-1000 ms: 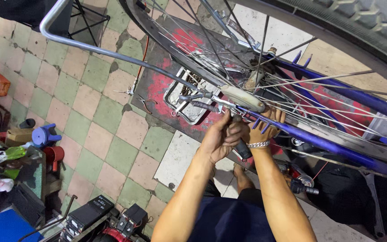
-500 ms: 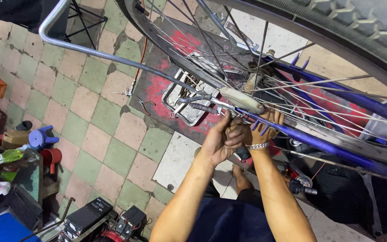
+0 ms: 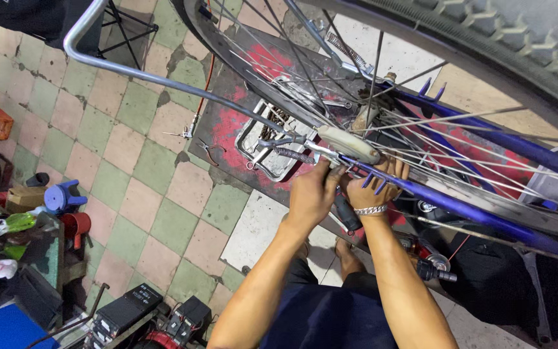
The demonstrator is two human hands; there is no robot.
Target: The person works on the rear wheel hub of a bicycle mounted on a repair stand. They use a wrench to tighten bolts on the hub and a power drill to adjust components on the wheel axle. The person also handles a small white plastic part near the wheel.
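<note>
My left hand (image 3: 310, 194) has its fingers closed around the bracket under the pale hub end (image 3: 349, 143) of the bicycle wheel (image 3: 382, 97), steadying it. My right hand (image 3: 372, 187) grips a dark-handled tool (image 3: 345, 212) against the blue frame tube (image 3: 460, 207), fingers wrapped tight, pressing at the axle from below.

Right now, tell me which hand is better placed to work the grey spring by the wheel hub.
Left. The left hand sits just below the coiled grey metal spring, while the right hand is wrapped around the purple frame tube, farther off.
</note>
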